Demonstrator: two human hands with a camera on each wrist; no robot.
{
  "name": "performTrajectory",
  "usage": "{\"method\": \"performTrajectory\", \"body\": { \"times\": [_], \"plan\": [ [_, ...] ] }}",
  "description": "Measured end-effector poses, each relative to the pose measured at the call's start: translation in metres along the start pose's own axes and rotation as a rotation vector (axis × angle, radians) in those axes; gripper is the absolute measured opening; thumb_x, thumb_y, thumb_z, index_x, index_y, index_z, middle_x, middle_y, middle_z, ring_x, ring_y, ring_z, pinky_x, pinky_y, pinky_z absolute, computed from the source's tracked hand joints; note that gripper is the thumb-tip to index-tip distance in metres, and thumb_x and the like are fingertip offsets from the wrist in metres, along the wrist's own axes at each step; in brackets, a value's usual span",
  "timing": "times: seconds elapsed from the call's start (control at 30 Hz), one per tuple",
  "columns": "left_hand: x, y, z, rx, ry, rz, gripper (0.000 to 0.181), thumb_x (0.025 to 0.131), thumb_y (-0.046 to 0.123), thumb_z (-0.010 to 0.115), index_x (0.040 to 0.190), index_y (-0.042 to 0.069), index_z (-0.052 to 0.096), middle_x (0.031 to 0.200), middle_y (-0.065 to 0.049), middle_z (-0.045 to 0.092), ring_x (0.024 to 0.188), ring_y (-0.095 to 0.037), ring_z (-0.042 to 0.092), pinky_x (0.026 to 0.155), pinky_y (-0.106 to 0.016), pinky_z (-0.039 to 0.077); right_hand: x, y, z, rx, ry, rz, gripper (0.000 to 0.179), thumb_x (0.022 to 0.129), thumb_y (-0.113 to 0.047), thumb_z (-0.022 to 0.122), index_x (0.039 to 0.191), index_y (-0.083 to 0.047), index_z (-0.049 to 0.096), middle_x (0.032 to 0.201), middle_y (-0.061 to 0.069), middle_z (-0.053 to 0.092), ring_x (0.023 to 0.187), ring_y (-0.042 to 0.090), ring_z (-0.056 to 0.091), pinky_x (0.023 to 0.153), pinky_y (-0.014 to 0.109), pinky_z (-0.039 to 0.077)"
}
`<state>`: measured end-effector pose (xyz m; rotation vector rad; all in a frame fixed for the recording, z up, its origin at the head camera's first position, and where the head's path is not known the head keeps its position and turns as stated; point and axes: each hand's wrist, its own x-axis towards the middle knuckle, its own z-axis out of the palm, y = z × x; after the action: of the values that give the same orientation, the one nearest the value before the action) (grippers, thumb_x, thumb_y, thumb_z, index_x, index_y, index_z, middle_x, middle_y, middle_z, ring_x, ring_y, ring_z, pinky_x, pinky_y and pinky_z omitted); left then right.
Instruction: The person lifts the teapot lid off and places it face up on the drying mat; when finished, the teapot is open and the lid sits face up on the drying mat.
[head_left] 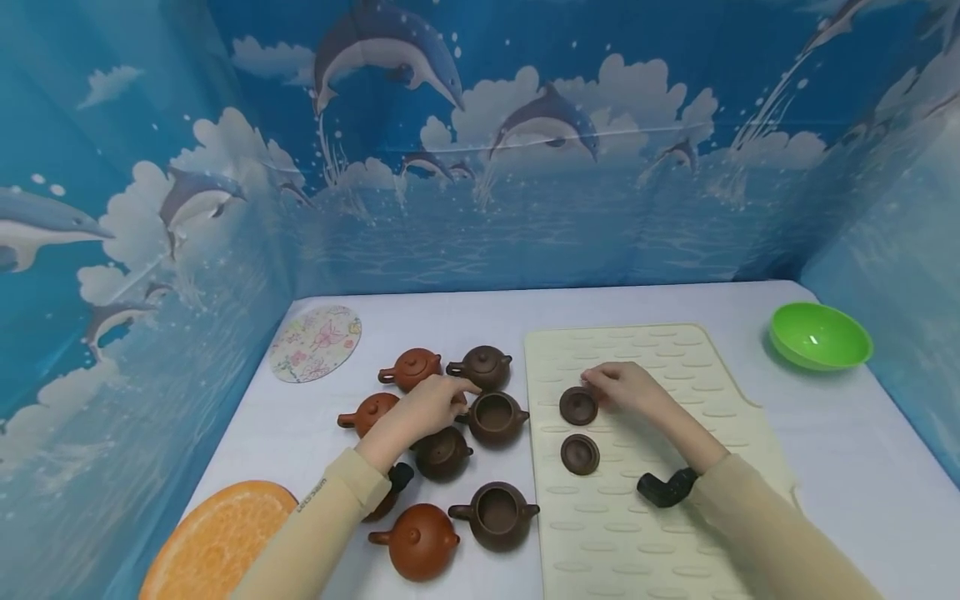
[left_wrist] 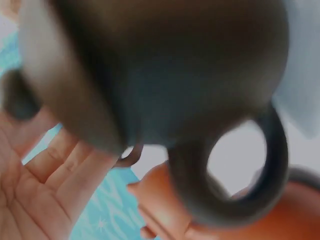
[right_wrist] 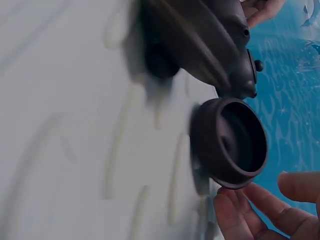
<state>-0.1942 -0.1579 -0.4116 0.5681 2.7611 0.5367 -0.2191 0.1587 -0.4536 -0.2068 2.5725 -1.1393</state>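
- Brown lids, two, upturned on the cream mat: farther lid and nearer lid, one behind the other with a gap between.
- Right hand: fingertips touch the rim of the farther lid; thumb held off it, hand not closed round anything.
- Left hand: stretched over the teapots, beside the farther lidless teapot; fingers extended, palm side visible from its wrist camera. Contact with a pot: cannot tell.
- Nearer lidless teapot stands close to the mat's left edge. Both lidless pots dark brown, spouts toward the mat.
- Lidded, dark: far teapot, and middle teapot just below the left hand.
- Lidded, reddish: back pot, side pot partly behind the left arm, front pot at the near end.
- Surroundings: green bowl at far right; flowered oval at far left; orange-slice disc near left; white tabletop; dolphin-print curtain behind.
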Motion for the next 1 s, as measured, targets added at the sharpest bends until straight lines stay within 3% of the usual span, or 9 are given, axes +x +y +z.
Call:
{"method": "performTrajectory", "body": {
  "times": [0.13,0.33,0.43,0.57,0.77,1.0],
  "plan": [
    [0.004,-0.001,-0.015,0.015,0.059,-0.014,0.035,0.094,0.008,0.066,0.128,0.013,0.065,0.103,-0.006,0.072,0.086,-0.016,0.065,0.072,-0.032,0.054,0.012,-0.009,-0.007,-0.042,0.008,-0.029,0.044,0.104,-0.033,0.047,0.123,0.002,0.065,0.111,0.019,0.071,0.102,0.032,0.068,0.091,0.047,0.053],
    [0.02,-0.007,-0.033,-0.019,0.141,-0.077,0.036,0.095,0.01,0.064,0.132,0.01,0.062,0.119,-0.012,0.068,0.109,-0.027,0.066,0.092,-0.042,0.055,0.034,-0.041,-0.012,0.006,-0.021,-0.101,0.042,0.104,-0.03,0.048,0.13,0.002,0.06,0.119,0.021,0.068,0.108,0.034,0.066,0.089,0.042,0.056],
    [0.029,-0.012,-0.034,-0.054,0.13,-0.113,0.037,0.096,0.01,0.064,0.133,0.008,0.061,0.125,-0.014,0.066,0.116,-0.029,0.063,0.097,-0.043,0.052,0.044,-0.063,-0.006,0.006,-0.029,-0.142,0.038,0.103,-0.028,0.051,0.131,-0.003,0.061,0.123,0.019,0.067,0.11,0.034,0.064,0.091,0.043,0.055],
    [0.039,-0.015,-0.03,-0.08,0.069,-0.174,0.039,0.095,0.013,0.065,0.134,0.008,0.06,0.129,-0.014,0.064,0.12,-0.03,0.06,0.101,-0.045,0.05,0.056,-0.09,0.01,-0.042,-0.034,-0.21,0.033,0.102,-0.023,0.054,0.128,-0.007,0.065,0.125,0.016,0.067,0.113,0.032,0.063,0.095,0.045,0.053],
    [0.05,-0.016,-0.023,-0.063,0.02,-0.184,0.034,0.094,0.01,0.065,0.128,0.009,0.064,0.115,-0.014,0.07,0.107,-0.026,0.066,0.09,-0.039,0.055,0.067,-0.114,0.038,-0.117,-0.066,-0.242,0.029,0.099,-0.019,0.059,0.122,-0.006,0.069,0.124,0.015,0.067,0.117,0.032,0.062,0.098,0.046,0.052],
    [0.058,-0.015,-0.017,-0.009,0.042,-0.2,0.026,0.093,0.006,0.066,0.118,0.012,0.068,0.1,-0.009,0.073,0.09,-0.021,0.068,0.077,-0.034,0.055,0.073,-0.121,0.058,-0.196,-0.052,-0.23,0.023,0.095,-0.015,0.065,0.115,-0.008,0.073,0.119,0.011,0.07,0.116,0.029,0.063,0.098,0.043,0.052]
  ]
}}
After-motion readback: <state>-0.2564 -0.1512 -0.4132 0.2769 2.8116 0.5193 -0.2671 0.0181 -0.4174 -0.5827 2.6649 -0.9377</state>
